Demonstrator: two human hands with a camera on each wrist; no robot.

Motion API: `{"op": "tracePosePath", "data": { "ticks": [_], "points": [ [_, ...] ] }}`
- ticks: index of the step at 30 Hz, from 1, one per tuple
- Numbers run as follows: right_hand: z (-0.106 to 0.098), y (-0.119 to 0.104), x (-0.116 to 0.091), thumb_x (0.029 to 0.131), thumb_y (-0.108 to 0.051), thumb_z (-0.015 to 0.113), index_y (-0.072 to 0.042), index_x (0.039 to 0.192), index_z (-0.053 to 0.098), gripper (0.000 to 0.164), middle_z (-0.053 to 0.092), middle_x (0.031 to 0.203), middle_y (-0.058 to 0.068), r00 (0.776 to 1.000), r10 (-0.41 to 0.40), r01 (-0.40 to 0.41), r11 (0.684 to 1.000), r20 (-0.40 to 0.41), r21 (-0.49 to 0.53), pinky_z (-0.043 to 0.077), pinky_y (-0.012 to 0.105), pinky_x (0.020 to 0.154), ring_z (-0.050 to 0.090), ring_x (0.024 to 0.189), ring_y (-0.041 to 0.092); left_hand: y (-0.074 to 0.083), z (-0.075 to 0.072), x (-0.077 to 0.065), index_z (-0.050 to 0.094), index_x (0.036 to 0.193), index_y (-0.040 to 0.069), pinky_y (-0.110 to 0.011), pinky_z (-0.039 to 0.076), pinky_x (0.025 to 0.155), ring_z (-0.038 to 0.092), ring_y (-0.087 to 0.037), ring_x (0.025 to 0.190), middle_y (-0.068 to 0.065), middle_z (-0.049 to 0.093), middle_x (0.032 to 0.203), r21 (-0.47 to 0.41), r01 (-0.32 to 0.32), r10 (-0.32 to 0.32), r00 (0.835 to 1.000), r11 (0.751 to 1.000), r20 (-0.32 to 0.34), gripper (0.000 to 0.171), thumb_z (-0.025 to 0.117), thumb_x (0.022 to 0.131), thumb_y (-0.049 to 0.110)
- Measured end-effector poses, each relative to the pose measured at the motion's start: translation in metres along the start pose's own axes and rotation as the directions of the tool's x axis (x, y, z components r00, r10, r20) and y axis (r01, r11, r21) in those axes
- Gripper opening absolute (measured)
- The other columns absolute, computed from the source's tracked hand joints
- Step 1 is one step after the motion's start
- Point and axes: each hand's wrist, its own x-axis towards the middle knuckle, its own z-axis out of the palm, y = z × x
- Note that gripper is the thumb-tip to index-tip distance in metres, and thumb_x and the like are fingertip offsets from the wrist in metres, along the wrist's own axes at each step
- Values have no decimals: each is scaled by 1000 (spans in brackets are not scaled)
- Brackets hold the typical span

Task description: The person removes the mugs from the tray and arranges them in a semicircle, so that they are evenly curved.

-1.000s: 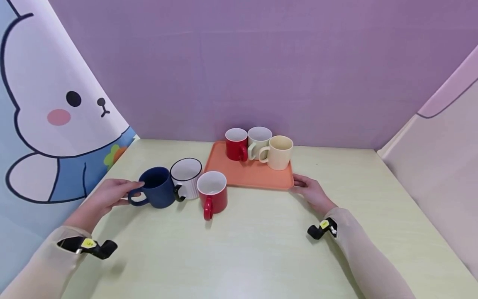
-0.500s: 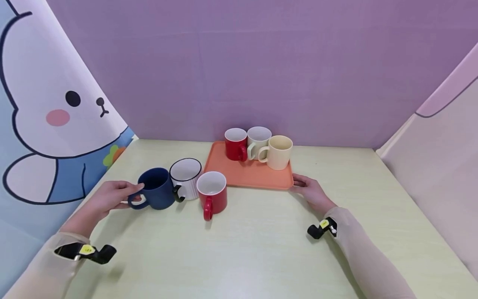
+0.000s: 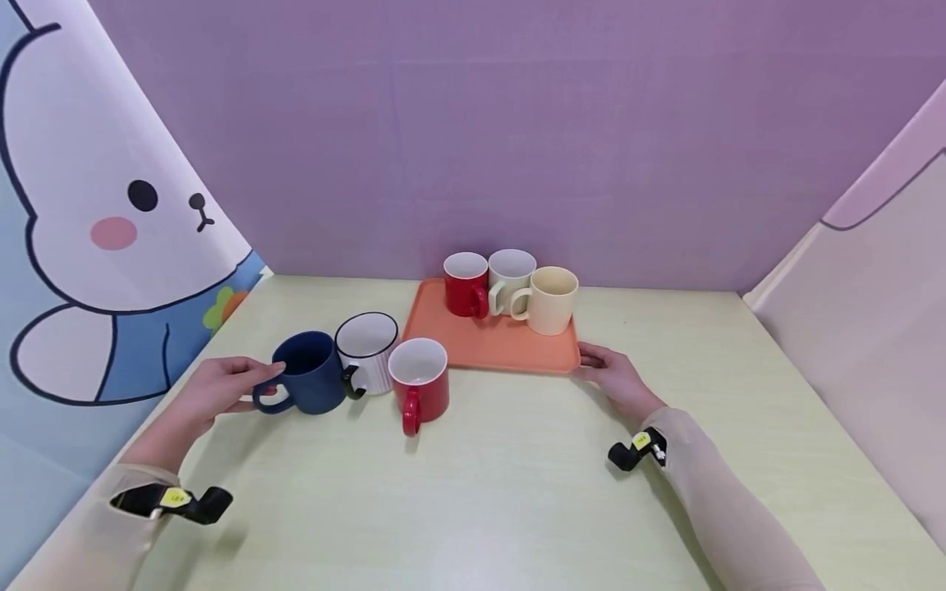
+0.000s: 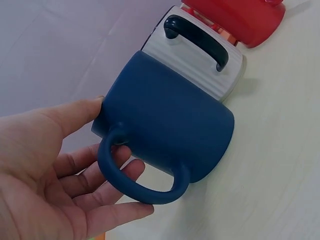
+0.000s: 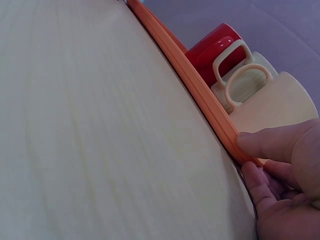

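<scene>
Holding the blue mug at its handle side, the left hand had its thumb laid against the mug near the rim and its other fingers bent around behind the handle, some fingertips showing through the loop. The mug stood upright on the table, to the left of the orange tray and well apart from it. Just beside it on the right stood the white mug, with a black rim and black handle; whether the two touched could not be told. Next came the front red mug, upright, its handle toward the person, close to the near left part of the tray.

The right hand pinched the tray at its near right corner, one digit pressed to the outer edge and another bent low against the corner. On the tray, toward its back and right, stood three upright mugs: the rear red mug, the pale mug and, nearest the right hand, the cream mug. A purple backdrop rose behind the table, and a sheet with a cartoon animal hung at the left.
</scene>
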Motion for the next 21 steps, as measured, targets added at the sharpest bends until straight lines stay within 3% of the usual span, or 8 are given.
{"op": "tracePosePath", "data": {
  "ticks": [7,11,14,18,21],
  "points": [
    [1,-1,-1,92,9,61,13,146,36,60,47,137,35,1000,6,-6,1000,0,2,47,13,84,50,123,37,9,-7,-4,58,124,-14,-32,60,75,62,-5,83,-6,70,99,53,-46,48,998,998,-39,60,58,100,41],
    [2,-2,-1,92,9,60,13,146,36,59,47,137,35,1000,-2,2,1000,1,8,47,13,84,48,125,40,14,-15,-5,53,128,-16,-33,60,76,66,-6,83,-11,70,102,24,-66,67,996,998,-64,64,58,101,41],
    [2,-3,-1,92,9,60,14,146,35,59,47,137,36,1000,-8,8,1000,1,7,47,13,84,47,125,41,15,-20,-4,50,132,-15,-32,60,76,68,-5,84,-6,70,101,-15,-77,76,994,997,-80,63,57,101,40],
    [1,-3,-1,92,9,60,13,146,36,59,47,137,35,1000,-2,2,1000,2,2,47,13,85,49,124,38,21,-23,-4,55,127,-8,-28,60,74,67,-1,83,8,69,92,-101,-108,96,988,989,-118,50,57,102,35],
    [1,-3,-1,92,8,61,14,146,35,60,48,137,35,1000,-2,2,1000,2,-9,47,14,85,52,120,33,34,-23,-2,62,116,5,-26,59,73,68,0,82,14,69,88,-191,-147,121,982,971,-143,32,58,101,33]
  ]
}}
